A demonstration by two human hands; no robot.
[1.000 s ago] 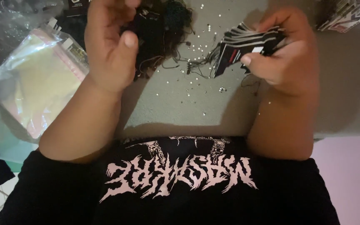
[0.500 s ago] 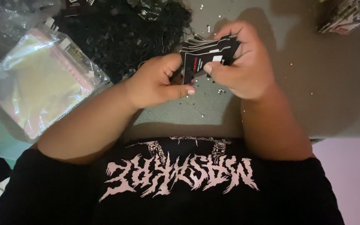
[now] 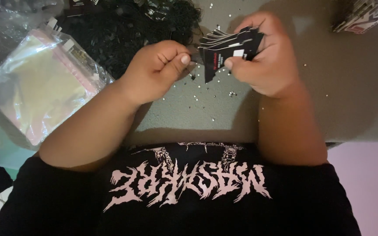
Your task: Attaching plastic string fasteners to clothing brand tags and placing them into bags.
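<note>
A fanned stack of black cards [image 3: 228, 50] is being gripped by the right hand [image 3: 265, 61], while the left hand's [image 3: 156, 70] fingers [image 3: 181, 59], seemingly pinched shut, are being held just left of it.

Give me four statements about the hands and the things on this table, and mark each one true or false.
1. The right hand holds a fanned stack of black cards. True.
2. The left hand lies flat and open on the table. False: it is curled, fingertips pinched beside the cards.
3. A clear plastic bag lies left of the left forearm. True.
4. The black heap sits right of the right hand. False: it lies up left.
</note>
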